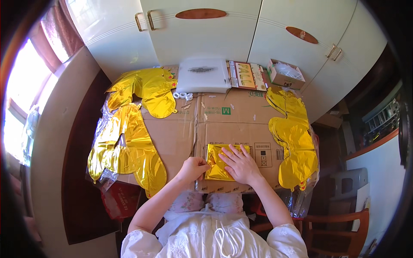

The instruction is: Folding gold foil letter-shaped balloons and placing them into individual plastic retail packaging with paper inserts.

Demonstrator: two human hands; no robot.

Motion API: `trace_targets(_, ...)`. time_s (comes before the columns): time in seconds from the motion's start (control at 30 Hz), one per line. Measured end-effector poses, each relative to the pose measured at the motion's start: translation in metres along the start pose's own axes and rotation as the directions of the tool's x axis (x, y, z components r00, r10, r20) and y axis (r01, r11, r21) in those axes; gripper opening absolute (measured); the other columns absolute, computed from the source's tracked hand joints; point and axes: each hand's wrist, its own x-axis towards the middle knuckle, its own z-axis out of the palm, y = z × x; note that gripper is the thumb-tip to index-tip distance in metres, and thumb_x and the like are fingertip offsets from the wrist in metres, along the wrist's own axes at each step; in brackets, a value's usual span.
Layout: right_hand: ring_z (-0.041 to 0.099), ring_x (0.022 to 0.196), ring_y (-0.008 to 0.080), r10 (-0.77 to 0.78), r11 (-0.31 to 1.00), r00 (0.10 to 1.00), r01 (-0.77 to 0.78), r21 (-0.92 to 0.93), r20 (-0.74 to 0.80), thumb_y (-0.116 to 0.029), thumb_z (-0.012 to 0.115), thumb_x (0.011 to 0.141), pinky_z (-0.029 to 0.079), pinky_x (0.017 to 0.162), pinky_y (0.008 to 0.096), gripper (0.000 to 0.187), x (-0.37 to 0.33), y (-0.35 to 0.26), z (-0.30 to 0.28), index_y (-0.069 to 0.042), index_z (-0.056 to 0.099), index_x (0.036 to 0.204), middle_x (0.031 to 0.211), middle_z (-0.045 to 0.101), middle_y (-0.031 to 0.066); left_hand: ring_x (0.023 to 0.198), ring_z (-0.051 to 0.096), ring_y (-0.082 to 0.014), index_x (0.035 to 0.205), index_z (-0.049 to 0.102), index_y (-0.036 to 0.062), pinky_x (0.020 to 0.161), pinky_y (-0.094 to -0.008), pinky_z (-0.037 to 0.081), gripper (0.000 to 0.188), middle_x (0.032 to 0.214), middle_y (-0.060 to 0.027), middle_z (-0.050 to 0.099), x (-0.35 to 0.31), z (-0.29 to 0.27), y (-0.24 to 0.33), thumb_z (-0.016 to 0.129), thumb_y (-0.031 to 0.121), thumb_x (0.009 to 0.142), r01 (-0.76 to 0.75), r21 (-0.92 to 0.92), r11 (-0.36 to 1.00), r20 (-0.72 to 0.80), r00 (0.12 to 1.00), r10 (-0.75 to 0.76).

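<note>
A shiny gold foil balloon [219, 168], folded into a flat rectangle, lies on the cardboard near the table's front edge. With thumb and fingers closed, my left hand [192, 169] pinches its left edge. My right hand [241, 164] rests flat across its upper right part, fingers spread and pressing down. To the left lie flat, uninflated gold foil balloons, one letter-shaped [127, 146] and another [146, 90] behind it. A pile of curved gold foil balloons [297, 137] lies at the right edge.
Flattened cardboard [172, 133] covers the table. At the back are a stack of frosted plastic bags [203, 76], small white rolls [183, 96], printed cards [247, 75] and a small box [286, 75] holding clear plastic. White cabinets [202, 38] stand behind; a wooden chair [335, 232] is at lower right.
</note>
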Motion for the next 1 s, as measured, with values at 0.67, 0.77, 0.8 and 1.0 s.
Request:
trace_targets(0.67,0.030,0.143,0.0287,0.020,1.000,0.999,-0.020,0.010,0.039,-0.047,0.055,0.092,0.018,0.118,0.0536,0.060,-0.001,0.001,0.000,-0.019,0.045,0.144,0.151,0.040,0.0074,0.078,0.066,-0.0291,0.095,0.057,0.0039,0.067,-0.0402,0.052,0.019,0.090,-0.0140,0.067,-0.010,0.005,-0.005,0.068,0.010,0.081,-0.345,0.547,0.763,-0.232,0.813,0.534)
trace_targets(0.77,0.031,0.143,0.0287,0.020,1.000,0.999,-0.021,0.020,0.027,-0.047,0.055,0.092,0.018,0.118,0.0535,0.060,-0.001,0.001,0.001,-0.019,0.045,0.144,0.151,0.040,0.0080,0.106,0.062,-0.0300,0.105,0.061,0.0026,0.090,-0.0447,0.048,0.030,0.117,-0.0156,0.063,-0.043,0.011,-0.013,0.069,0.023,0.083,-0.480,0.793,0.375,0.073,0.686,0.724)
trace_targets(0.8,0.031,0.143,0.0287,0.018,1.000,1.000,-0.018,0.020,0.022,-0.046,0.054,0.092,0.018,0.118,0.0534,0.059,-0.001,0.002,0.003,-0.019,0.045,0.144,0.151,0.040,0.0081,0.113,0.058,-0.0307,0.111,0.059,0.0016,0.096,-0.0459,0.044,0.039,0.123,-0.0163,0.061,-0.051,0.018,-0.014,0.067,0.029,0.084,-0.533,0.806,0.259,0.182,0.638,0.748)
trace_targets(1.0,0.030,0.143,0.0283,0.014,1.000,1.000,-0.014,0.006,0.025,-0.046,0.053,0.093,0.017,0.118,0.0529,0.059,0.000,0.000,0.000,-0.016,0.045,0.144,0.152,0.040,0.0086,0.138,0.037,-0.0380,0.139,0.046,0.0008,0.114,-0.0489,0.027,0.081,0.145,-0.0245,0.042,-0.063,0.058,-0.030,0.060,0.058,0.083,-0.478,0.871,0.116,0.299,0.702,0.646)
